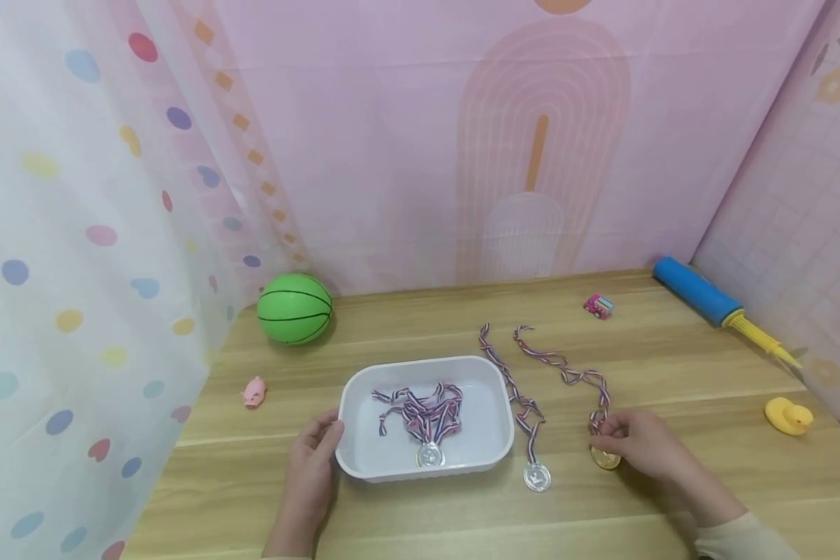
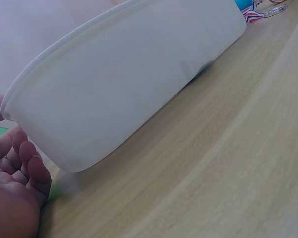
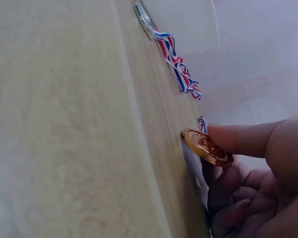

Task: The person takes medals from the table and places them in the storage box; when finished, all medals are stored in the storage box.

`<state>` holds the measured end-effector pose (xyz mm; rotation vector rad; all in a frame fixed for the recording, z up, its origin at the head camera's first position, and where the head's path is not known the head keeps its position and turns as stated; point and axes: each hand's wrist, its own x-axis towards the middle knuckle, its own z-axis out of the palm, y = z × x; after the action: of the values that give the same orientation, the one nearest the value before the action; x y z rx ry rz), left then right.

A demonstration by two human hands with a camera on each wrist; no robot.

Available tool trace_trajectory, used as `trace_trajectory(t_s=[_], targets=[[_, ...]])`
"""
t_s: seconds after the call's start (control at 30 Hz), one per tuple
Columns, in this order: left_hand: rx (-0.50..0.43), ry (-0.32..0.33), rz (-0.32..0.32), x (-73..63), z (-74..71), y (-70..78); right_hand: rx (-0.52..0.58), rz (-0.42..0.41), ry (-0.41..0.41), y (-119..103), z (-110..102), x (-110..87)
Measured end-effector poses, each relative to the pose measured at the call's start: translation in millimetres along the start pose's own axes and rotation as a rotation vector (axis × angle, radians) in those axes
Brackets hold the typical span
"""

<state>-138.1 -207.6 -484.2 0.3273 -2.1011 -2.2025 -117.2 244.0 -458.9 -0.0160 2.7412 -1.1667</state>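
Observation:
My left hand [image 1: 311, 465] holds the left end of a white plastic tray [image 1: 479, 416], thumb at the rim and fingers curled by the outer wall in the left wrist view. Inside the tray lies a silver medal [image 1: 430, 454] with a bunched striped ribbon [image 1: 420, 408]. Right of it, another silver medal [image 1: 537, 477] rests on the table, its ribbon trailing toward the back. My right hand [image 1: 642, 445] pinches a gold medal [image 3: 204, 147] between thumb and fingers, one edge tipped up in the right wrist view. The gold medal's ribbon [image 1: 567, 375] stretches back across the wood.
A green ball [image 1: 295, 309] and a small pink pig [image 1: 254, 392] are on the left of the wooden table [image 1: 434, 521]. To the right are a toy car [image 1: 598, 306], a blue and yellow pump [image 1: 700, 292] and a yellow duck [image 1: 787, 416]. Curtains hang behind and beside the table.

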Motion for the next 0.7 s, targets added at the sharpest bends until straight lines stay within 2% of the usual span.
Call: trace_trajectory(t_s=[0.1,0.33,0.53,0.7], targets=[[-0.001,0.004,0.0,-0.4,0.1,-0.6,0.04,-0.003,-0.006,-1,-1,0.4],[-0.011,0.006,0.002,-0.3,0.4,-1.0,0.16,0.072,0.02,-5,-3,2.2],[-0.004,0.003,0.006,-0.8,0.3,-1.2,0.227,0.048,0.064,-8,-8,3.8],[0.0,0.008,0.01,-1.3,0.5,-1.0,0.185,0.01,0.119,-16,-16,2.4]])
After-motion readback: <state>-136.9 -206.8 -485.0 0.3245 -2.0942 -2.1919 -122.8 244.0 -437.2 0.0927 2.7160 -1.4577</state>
